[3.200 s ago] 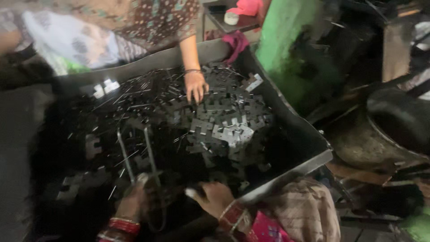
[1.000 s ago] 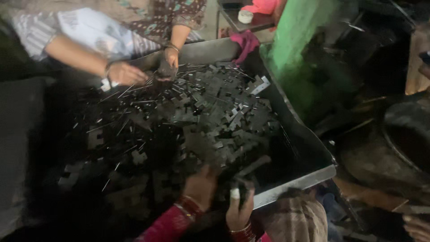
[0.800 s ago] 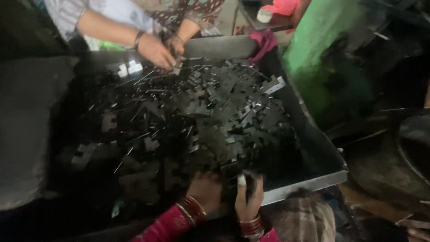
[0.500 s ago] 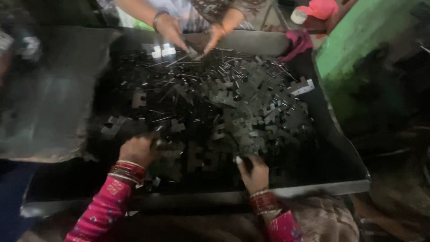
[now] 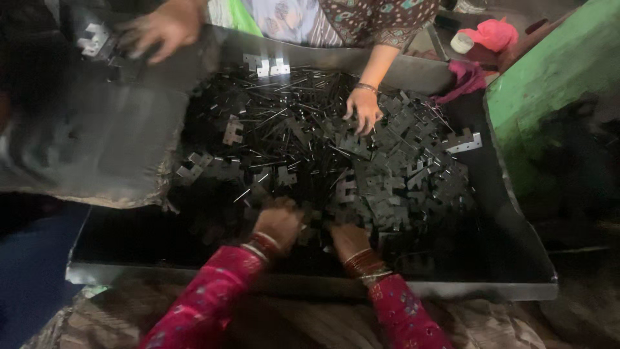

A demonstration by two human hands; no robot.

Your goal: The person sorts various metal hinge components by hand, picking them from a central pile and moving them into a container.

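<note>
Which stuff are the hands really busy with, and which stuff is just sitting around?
In use: the pile of dark metal pieces, thin metal rods, metal tray, the person's left hand and right hand, a co-worker's hand.

Lying about: pink cloth, magenta rag, green wall.

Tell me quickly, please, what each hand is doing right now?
Left hand: down in the pile of dark metal pieces, grip cannot be told.
Right hand: also in the pile, grip cannot be told.

Bare tray floor (image 5: 129, 242) lies open at near-left — metal pieces (image 5: 387, 187) and co-worker's hand (image 5: 363, 110) crowd the far side.
</note>
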